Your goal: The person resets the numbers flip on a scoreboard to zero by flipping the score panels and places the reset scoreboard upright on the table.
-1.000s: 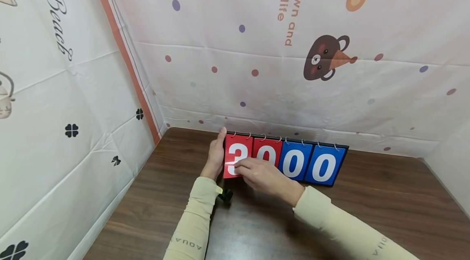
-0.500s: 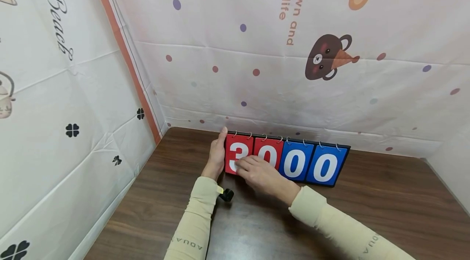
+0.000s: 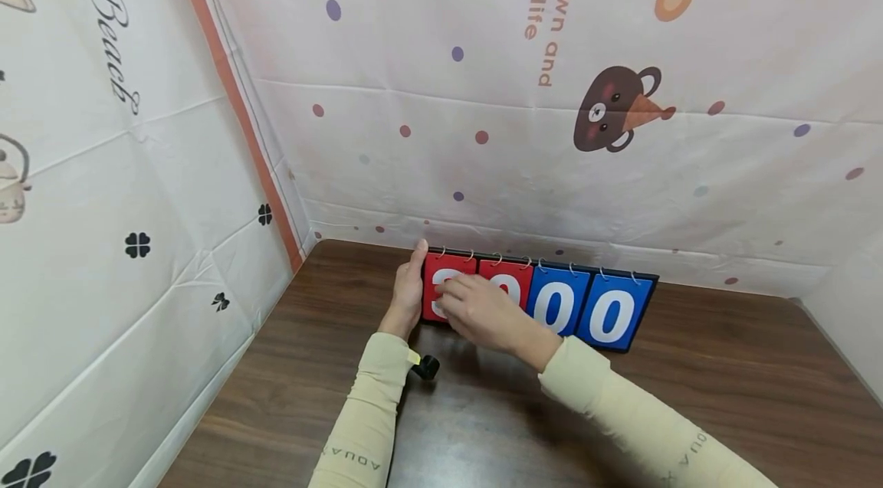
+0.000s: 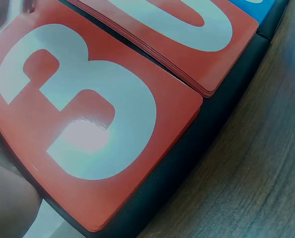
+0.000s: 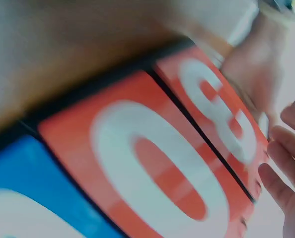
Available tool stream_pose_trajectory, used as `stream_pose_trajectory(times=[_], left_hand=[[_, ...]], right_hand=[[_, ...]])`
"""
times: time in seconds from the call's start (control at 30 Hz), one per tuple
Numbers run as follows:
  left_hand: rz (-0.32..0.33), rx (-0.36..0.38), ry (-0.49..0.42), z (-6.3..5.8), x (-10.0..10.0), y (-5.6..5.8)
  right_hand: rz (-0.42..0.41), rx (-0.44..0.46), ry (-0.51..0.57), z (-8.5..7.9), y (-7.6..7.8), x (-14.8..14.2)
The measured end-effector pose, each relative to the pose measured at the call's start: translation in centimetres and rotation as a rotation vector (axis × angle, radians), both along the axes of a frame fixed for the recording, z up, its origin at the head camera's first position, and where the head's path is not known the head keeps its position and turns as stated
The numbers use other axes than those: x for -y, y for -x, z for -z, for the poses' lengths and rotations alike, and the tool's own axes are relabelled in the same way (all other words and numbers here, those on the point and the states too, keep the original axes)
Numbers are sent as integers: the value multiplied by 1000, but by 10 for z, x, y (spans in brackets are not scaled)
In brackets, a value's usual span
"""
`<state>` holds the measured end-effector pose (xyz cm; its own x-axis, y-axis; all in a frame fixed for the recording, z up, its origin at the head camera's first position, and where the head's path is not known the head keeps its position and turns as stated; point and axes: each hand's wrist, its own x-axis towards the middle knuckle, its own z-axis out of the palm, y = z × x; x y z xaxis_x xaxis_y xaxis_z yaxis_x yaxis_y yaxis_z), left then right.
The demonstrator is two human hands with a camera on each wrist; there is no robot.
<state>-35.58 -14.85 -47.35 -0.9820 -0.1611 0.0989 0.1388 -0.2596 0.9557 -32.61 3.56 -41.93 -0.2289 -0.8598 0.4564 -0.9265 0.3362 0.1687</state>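
Observation:
A flip scoreboard (image 3: 610, 312) leans at the back of the table, its ringed cards reading 3, 0, 0, 0. My left hand (image 3: 405, 295) grips its left edge, thumb up along the side; part of that hand (image 4: 11, 201) shows beside the board in the left wrist view. In front of the red 3 card (image 4: 137, 94) is my right hand (image 3: 486, 312), hiding part of the digit in the head view. The right wrist view has its fingers (image 5: 281, 156) loosely bent near the card's ringed end, with nothing between them. That card lies flat.
A dark wooden table (image 3: 290, 396) stretches around the board. Behind it hangs a printed cloth (image 3: 386, 166) with dots and bears, and another cloth (image 3: 172, 304) closes the left side. A small black device (image 3: 426, 367) sits at the left wrist.
One second ago the red 3 card's lower end stood lifted at my right fingers; now it lies flat. My right hand has moved slightly up the card. The left hand keeps its hold.

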Motion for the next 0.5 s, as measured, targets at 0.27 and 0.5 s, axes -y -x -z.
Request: stream_pose_trajectory(times=[0.27, 0.5], left_hand=[[24, 4, -8, -1, -2, 2], [10, 23, 20, -2, -1, 0]], right_hand=[[135, 182, 195, -60, 37, 9], [405, 741, 108, -73, 87, 17]])
